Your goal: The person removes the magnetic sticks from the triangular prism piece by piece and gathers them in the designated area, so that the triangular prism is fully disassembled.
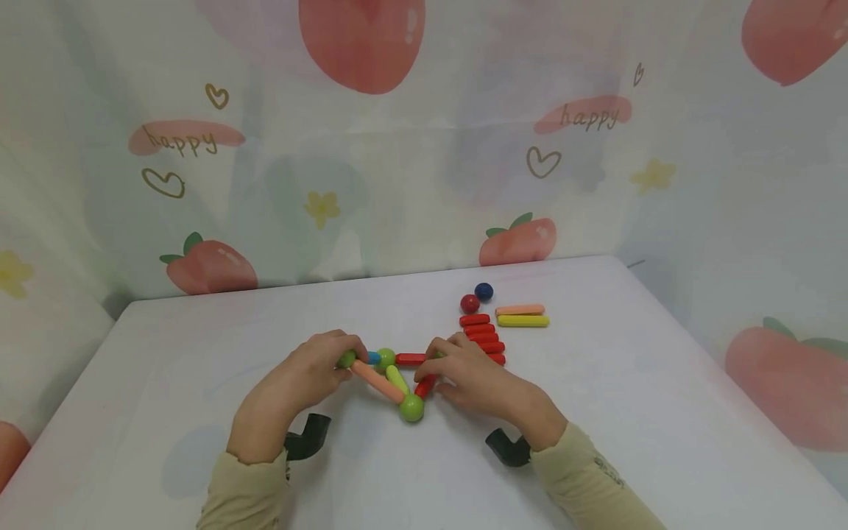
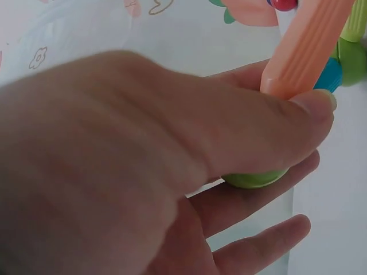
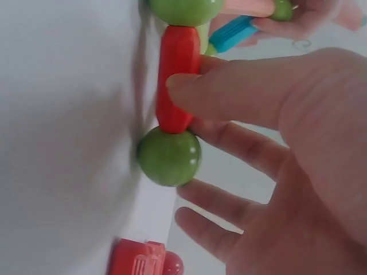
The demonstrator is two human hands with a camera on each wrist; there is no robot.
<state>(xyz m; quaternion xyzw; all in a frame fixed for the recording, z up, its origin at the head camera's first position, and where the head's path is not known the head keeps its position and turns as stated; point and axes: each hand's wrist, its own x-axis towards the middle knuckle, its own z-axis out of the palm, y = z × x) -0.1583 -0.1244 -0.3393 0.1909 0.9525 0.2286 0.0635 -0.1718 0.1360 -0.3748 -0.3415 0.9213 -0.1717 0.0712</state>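
A frame of coloured rods and green balls lies between my two hands in the head view. My left hand [image 1: 319, 372] grips its left corner, where an orange rod [image 1: 377, 381] and a blue rod [image 1: 374, 358] meet a green ball [image 1: 346, 359]. My right hand [image 1: 473, 374] pinches a red rod [image 3: 178, 74] between thumb and fingers; a green ball [image 3: 170, 156] sits at that rod's end. At the front corner is another green ball [image 1: 411, 408], joined by the orange, yellow-green [image 1: 397, 379] and red rods. A second red rod [image 1: 411, 359] runs along the back.
Several loose red rods [image 1: 480, 329] lie in a row beyond my right hand. Behind them are a red ball [image 1: 470, 303] and a blue ball [image 1: 484, 291]. To their right lie an orange rod [image 1: 520, 310] and a yellow rod [image 1: 523, 321]. A patterned curtain hangs behind the table.
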